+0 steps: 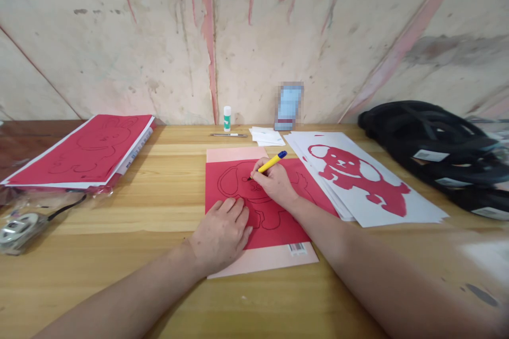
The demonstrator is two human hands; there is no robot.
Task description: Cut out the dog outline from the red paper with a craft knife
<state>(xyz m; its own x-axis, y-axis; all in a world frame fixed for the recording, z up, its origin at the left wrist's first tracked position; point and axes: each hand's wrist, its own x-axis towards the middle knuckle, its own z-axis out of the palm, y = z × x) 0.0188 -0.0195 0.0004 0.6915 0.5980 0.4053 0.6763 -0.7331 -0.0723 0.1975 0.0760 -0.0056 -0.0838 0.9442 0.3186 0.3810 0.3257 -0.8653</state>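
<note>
A sheet of red paper (pixel 230 238) lies before me on a pale pink pad (pixel 262 265) with a barcode. It bears a dog outline in dark lines. My right hand (pixel 274 183) grips a yellow pen (pixel 270 162) with a blue end, its tip at the dog's face. Flat on the sheet's lower left rests my left hand (pixel 225 228), fingers stretched out and holding nothing. Just right of the red sheet, a white sheet (pixel 382 214) carries a red paper-cut dog (pixel 350 167); more white sheets lie under it.
At left sits a stack topped by a red drawn sheet (pixel 87 151), with a tape measure (pixel 22 230) nearby. A glue stick (pixel 227 119), a thin pen-like tool (pixel 228 135), folded white papers (pixel 267 136) and a propped phone (pixel 289 107) stand along the wall. Black bags (pixel 421 143) lie at right.
</note>
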